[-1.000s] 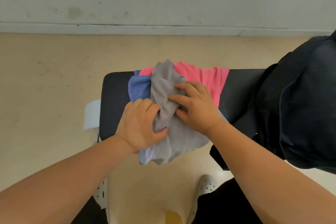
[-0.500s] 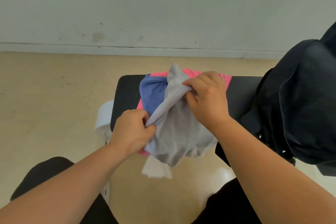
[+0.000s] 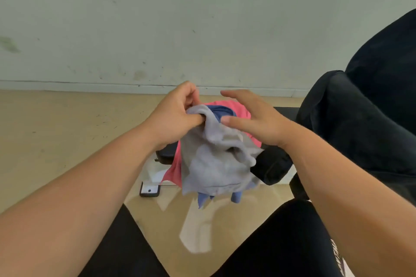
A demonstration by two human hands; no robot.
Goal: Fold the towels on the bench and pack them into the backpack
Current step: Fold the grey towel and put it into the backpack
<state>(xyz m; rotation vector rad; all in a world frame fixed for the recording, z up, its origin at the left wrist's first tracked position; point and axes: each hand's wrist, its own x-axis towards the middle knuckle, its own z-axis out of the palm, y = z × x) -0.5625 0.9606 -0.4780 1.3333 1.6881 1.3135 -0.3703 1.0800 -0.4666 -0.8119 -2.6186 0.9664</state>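
Seen from the head: pinching the top corner of a crumpled grey cloth towel (image 3: 213, 164) in the left grip (image 3: 177, 117), held up over the black padded tabletop (image 3: 284, 110). Keeping the right grip (image 3: 254, 117) spread apart, thumb beside the cloth. Behind it, a blue towel (image 3: 221, 112) and a pink towel (image 3: 239, 109); to the right, a black fabric backpack (image 3: 360, 130). Unreadable white lettering (image 3: 336, 252) on a black trouser leg.

Can't see most of the worktop (image 3: 165, 153), buried under the pink towel (image 3: 241, 110) and blocked by the hanging grey towel (image 3: 213, 164). Only getting slivers of the blue towel (image 3: 221, 111) up top and at the bottom hem. Losing the backpack (image 3: 360, 130) off the right edge. Can't tell where the left hand (image 3: 173, 117) fingers (image 3: 190, 96) end inside the grey folds. Pretty smeary along the towel's lower edge too.
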